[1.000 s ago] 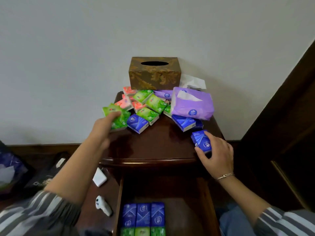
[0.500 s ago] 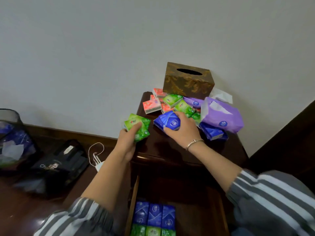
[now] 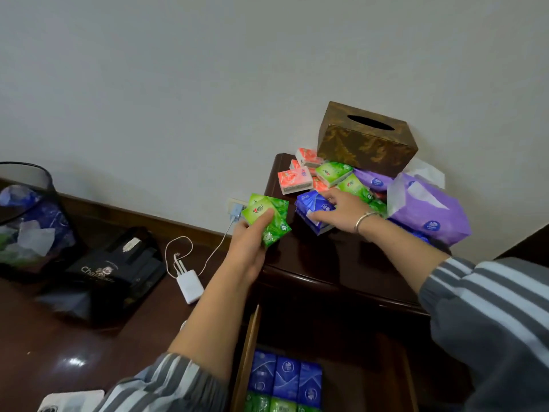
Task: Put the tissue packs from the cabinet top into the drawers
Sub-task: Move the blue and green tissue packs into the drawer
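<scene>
Green tissue packs (image 3: 267, 217) gripped in left hand (image 3: 248, 251), just off cabinet top (image 3: 326, 257) edge; blue tissue packs (image 3: 313, 208) clasped under right hand (image 3: 341, 214), pile (image 3: 332, 172) just beyond fingers; open drawer (image 3: 248, 346) below both wrists, part filled

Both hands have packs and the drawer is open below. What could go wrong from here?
1. The left hand pinches two green packs out past the left edge of the cabinet top; the lower one could slip to the floor by the white charger.
2. The right hand grips stacked blue packs against the loose pile; lifting may shed one or drag a neighbour off.
</scene>
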`<state>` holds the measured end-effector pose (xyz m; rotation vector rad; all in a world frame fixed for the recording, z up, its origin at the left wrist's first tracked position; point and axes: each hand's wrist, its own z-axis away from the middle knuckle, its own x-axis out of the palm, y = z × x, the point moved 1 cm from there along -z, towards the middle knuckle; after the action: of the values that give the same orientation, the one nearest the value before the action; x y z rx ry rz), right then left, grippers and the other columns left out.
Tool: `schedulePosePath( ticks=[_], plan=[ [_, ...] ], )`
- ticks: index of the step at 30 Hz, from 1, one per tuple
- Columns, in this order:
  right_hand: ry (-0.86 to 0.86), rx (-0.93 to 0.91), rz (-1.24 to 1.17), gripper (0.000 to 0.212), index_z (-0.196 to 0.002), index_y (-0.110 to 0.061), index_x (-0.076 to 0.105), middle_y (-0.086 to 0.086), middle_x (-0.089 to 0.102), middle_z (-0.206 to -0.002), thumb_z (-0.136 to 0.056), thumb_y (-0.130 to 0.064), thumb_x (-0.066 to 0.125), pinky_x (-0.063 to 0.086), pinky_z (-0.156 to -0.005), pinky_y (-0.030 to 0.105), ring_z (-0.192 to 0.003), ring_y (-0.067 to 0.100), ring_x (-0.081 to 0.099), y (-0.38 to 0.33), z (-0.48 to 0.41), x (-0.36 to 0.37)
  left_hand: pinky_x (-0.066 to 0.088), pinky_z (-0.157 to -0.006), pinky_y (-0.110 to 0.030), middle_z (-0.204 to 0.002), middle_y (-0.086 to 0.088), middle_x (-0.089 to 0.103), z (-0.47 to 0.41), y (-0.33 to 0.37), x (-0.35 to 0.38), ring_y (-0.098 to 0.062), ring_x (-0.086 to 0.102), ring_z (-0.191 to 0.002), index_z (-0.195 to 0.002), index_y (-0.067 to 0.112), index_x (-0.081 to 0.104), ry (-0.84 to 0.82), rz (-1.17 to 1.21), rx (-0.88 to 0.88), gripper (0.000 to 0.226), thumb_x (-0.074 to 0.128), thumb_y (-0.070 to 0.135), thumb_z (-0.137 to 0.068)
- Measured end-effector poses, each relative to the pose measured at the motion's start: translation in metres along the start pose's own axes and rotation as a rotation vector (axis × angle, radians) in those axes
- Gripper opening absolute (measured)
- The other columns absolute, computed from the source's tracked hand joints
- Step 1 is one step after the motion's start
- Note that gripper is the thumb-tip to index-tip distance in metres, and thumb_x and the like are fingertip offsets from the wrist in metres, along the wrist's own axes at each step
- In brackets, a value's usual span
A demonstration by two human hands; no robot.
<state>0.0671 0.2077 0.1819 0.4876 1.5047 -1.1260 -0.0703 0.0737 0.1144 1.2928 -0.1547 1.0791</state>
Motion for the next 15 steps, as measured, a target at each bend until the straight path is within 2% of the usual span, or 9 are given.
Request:
schedulePosePath(
  ticks=[3,5,7,10,13,15],
  plan=[
    [-0.063,0.001,-0.176,0.068,-0.132,-0.018,0.046,0.005,0.052,-0.134,-0.073,-0.037,0.075,0.044,-0.092,0.029,-0.118,0.021,0.053,-0.001,-0.01,-0.016,0.049,-0.1,-0.044,-0.121,-0.02,0.065,-0.001,-0.002,-0.002,-0.03,0.064,-0.111,-0.13,-0.002,0.049,0.004,-0.02,0.002,0.046,0.065,0.013,-0.089],
    [-0.145,-0.061,-0.157,0.067,-0.13,-0.022,0.044,0.003,0.049,-0.136,-0.071,-0.024,0.076,0.043,-0.088,0.027,-0.12,0.02,0.051,-0.007,-0.015,-0.028,0.048,-0.101,-0.045,-0.122,-0.018,0.065,-0.001,-0.002,-0.003,-0.029,0.064,-0.111,-0.131,0.0,0.049,-0.002,-0.013,-0.003,0.048,0.066,0.014,-0.088],
    [-0.207,-0.178,0.093,0.066,-0.128,-0.027,0.043,0.001,0.049,-0.134,-0.07,-0.017,0.074,0.045,-0.09,0.031,-0.119,0.021,0.05,-0.014,-0.021,-0.039,0.049,-0.1,-0.043,-0.121,-0.017,0.065,0.0,-0.002,-0.004,-0.028,0.064,-0.11,-0.131,0.001,0.049,-0.006,0.0,0.0,0.048,0.066,0.015,-0.088],
    [-0.209,-0.398,0.603,0.059,-0.124,-0.036,0.045,-0.003,0.05,-0.127,-0.074,-0.016,0.068,0.036,-0.093,0.039,-0.12,0.023,0.043,-0.026,-0.029,-0.047,0.051,-0.097,-0.04,-0.12,-0.017,0.066,0.002,-0.002,-0.004,-0.028,0.065,-0.11,-0.13,0.001,0.051,-0.013,0.021,0.008,0.045,0.065,0.015,-0.089],
    [-0.251,-0.583,0.838,0.059,-0.12,-0.039,0.05,-0.003,0.043,-0.137,-0.075,-0.004,0.059,0.032,-0.093,0.036,-0.128,0.024,0.034,-0.036,-0.033,-0.038,0.05,-0.098,-0.041,-0.122,-0.018,0.065,0.002,-0.002,-0.004,-0.028,0.064,-0.111,-0.13,0.001,0.051,-0.01,0.025,0.019,0.045,0.064,0.015,-0.089],
    [-0.268,-0.649,0.911,0.058,-0.118,-0.038,0.054,0.0,0.028,-0.15,-0.075,0.001,0.058,0.031,-0.101,0.041,-0.139,0.025,0.021,-0.036,-0.033,-0.03,0.051,-0.096,-0.04,-0.12,-0.017,0.066,0.002,-0.002,-0.004,-0.028,0.065,-0.11,-0.129,0.001,0.051,-0.013,0.019,0.02,0.045,0.065,0.015,-0.089]
  ],
)
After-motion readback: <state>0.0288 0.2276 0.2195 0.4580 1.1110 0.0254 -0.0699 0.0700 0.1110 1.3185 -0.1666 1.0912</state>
